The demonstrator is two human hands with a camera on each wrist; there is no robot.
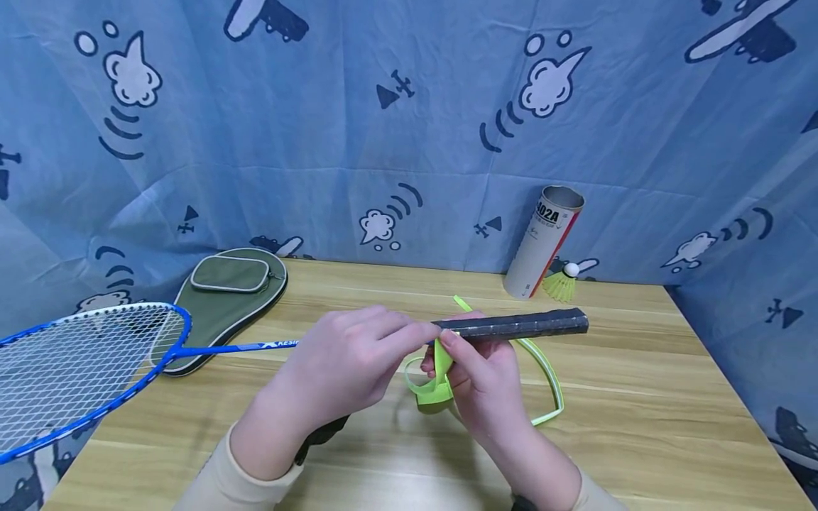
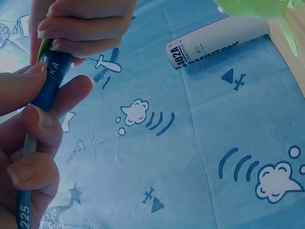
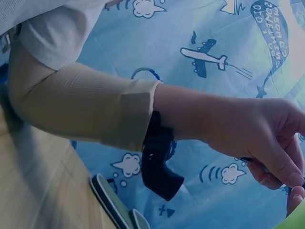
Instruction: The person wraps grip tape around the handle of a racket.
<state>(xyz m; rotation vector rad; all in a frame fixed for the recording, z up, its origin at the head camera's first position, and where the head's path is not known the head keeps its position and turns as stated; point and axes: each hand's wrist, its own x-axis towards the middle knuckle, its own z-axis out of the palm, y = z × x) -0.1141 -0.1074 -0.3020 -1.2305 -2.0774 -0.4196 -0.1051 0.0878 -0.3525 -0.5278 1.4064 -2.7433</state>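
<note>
A blue and white badminton racket lies across the view, its strung head at the left and its black handle pointing right. My left hand grips the racket where the shaft meets the handle; the left wrist view shows its fingers curled round the shaft and blue cone. Thumb and fingers of my right hand pinch lime-green grip tape against the near end of the handle. From there the tape hangs in a loop, and a longer length curves out behind the right hand.
A green racket cover with a zipped pocket lies at the back left of the wooden table. At the back stands a shuttlecock tube, with a yellow shuttlecock beside its base. Patterned blue cloth hangs behind.
</note>
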